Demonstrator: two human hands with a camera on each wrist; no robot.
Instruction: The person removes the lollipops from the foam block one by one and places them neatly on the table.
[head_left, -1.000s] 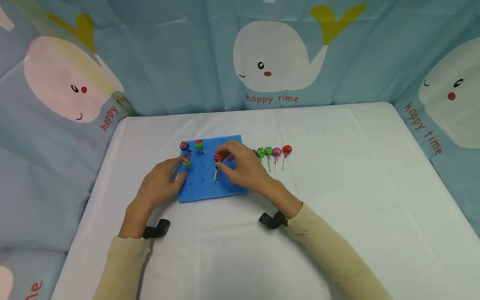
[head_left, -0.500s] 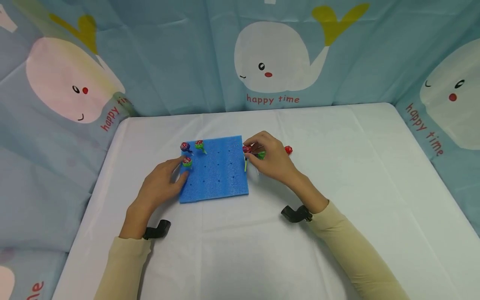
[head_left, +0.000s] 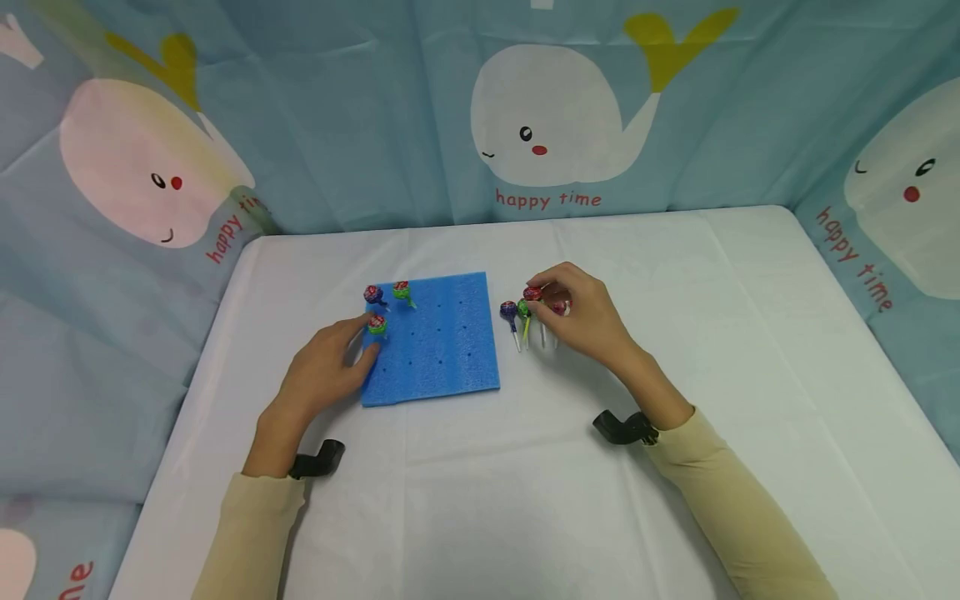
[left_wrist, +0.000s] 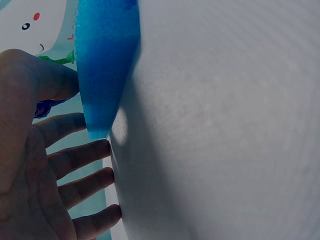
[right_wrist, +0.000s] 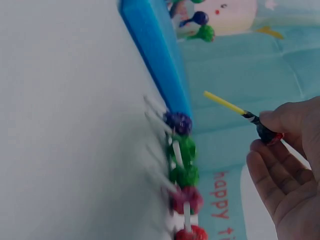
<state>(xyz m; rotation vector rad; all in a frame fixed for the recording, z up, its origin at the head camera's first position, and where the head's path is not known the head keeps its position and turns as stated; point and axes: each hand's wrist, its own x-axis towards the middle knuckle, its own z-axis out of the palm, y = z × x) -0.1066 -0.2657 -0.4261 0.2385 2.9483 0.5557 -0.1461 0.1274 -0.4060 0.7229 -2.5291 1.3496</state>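
Note:
A blue foam board (head_left: 431, 342) with small holes lies on the table, several lollipops standing at its upper left: a purple one (head_left: 372, 294) and two red-and-green ones, one being a lollipop (head_left: 402, 290) at the back. Beside the board's left edge my left hand (head_left: 322, 371) rests with fingers extended; its fingertips touch the foam (left_wrist: 102, 65) in the left wrist view. My right hand (head_left: 585, 317) pinches a dark-and-red lollipop (right_wrist: 270, 135) by its head, its yellow stick pointing away from the fingers, above the loose lollipops.
Right of the board lies a row of loose lollipops, with purple (head_left: 508, 309) and green (right_wrist: 184, 150) heads, then pink (right_wrist: 187, 200) and red (right_wrist: 192, 233) ones. My right hand partly covers them in the head view. A whale-print curtain (head_left: 360, 150) hangs behind the white table (head_left: 465, 500).
My right hand has moved right, carrying the pinched lollipop from above the board to over the loose row. My left hand has stayed at the board's left edge.

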